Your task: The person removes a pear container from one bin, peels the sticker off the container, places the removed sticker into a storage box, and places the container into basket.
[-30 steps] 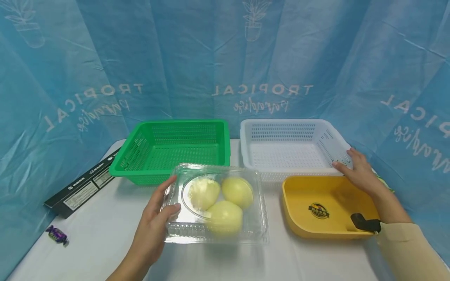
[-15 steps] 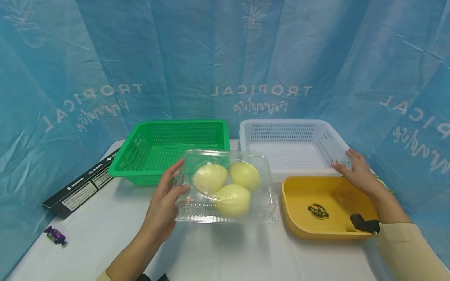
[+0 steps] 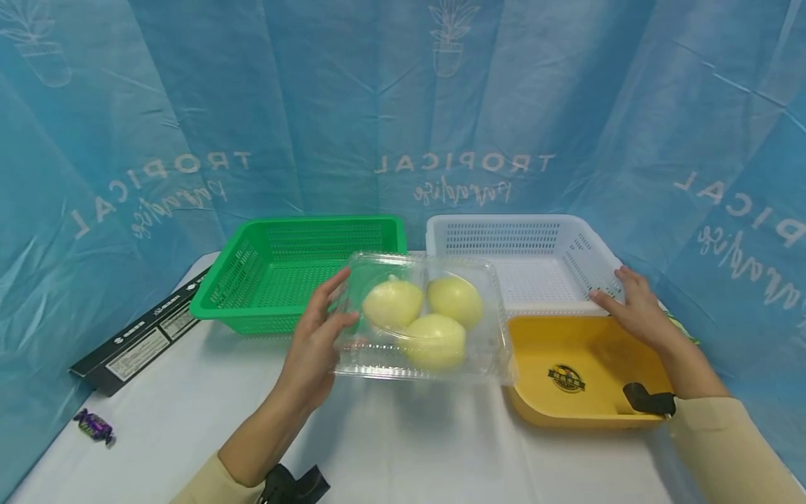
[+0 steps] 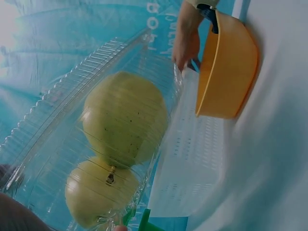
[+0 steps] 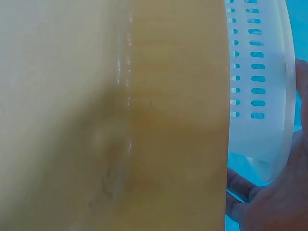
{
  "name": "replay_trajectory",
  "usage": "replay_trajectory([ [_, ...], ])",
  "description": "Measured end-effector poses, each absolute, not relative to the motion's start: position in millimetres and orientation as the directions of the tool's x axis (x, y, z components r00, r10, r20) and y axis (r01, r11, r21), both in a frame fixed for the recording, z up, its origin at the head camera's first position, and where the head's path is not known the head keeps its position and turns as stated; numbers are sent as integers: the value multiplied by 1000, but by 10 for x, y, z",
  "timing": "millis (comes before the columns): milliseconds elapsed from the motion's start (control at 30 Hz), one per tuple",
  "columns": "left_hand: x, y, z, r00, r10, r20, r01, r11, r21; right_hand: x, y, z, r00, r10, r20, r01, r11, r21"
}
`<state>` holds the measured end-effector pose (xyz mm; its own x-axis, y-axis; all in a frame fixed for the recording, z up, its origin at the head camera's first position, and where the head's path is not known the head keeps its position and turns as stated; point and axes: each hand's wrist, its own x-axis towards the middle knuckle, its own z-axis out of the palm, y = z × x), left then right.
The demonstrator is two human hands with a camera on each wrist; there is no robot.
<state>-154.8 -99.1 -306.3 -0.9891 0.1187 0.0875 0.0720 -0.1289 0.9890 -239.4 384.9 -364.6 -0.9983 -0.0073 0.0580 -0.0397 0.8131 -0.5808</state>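
One clear box has risen toward baskets.

You have a white counter before you. At its far side a green basket and a white basket stand side by side. Just in front of the white one sits a yellow tub. Along the left edge lies a long black box, with a purple wrapped candy nearer you.
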Motion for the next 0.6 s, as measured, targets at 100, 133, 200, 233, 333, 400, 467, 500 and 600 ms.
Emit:
replay_trajectory([
  [100, -1601, -955, -3060, -989, 117, 93, 77, -138, 987, -2397, 3842, -3642, -999, -4, 51, -33, 808, -588],
  [133, -1619, -939, -3058, -989, 117, 94, 77, -143, 987, -2396, 3842, -3643, -999, -3, 50, -32, 807, -589],
  [200, -1659, -904, -3054, -989, 117, 96, 78, -147, 986, -2397, 3842, -3648, -999, -2, 49, -31, 806, -591],
  [233, -1680, -886, -3052, -988, 116, 99, 81, -153, 985, -2397, 3841, -3650, -999, -2, 48, -30, 805, -593],
  [333, -1742, -830, -3044, -988, 112, 103, 84, -163, 983, -2399, 3843, -3658, -999, 0, 40, -24, 806, -591],
  [400, -1777, -794, -3036, -989, 108, 102, 83, -168, 982, -2401, 3846, -3662, -999, -2, 35, -22, 807, -590],
  [467, -1809, -754, -3028, -989, 102, 104, 86, -174, 981, -2403, 3845, -3661, -1000, -1, 31, -19, 810, -586],
  [500, -1825, -735, -3025, -989, 99, 105, 87, -175, 981, -2405, 3843, -3660, -1000, 1, 29, -17, 812, -584],
  [600, -1878, -675, -3023, -990, 89, 111, 93, -183, 979, -2408, 3845, -3648, -1000, 0, 28, -16, 818, -575],
])
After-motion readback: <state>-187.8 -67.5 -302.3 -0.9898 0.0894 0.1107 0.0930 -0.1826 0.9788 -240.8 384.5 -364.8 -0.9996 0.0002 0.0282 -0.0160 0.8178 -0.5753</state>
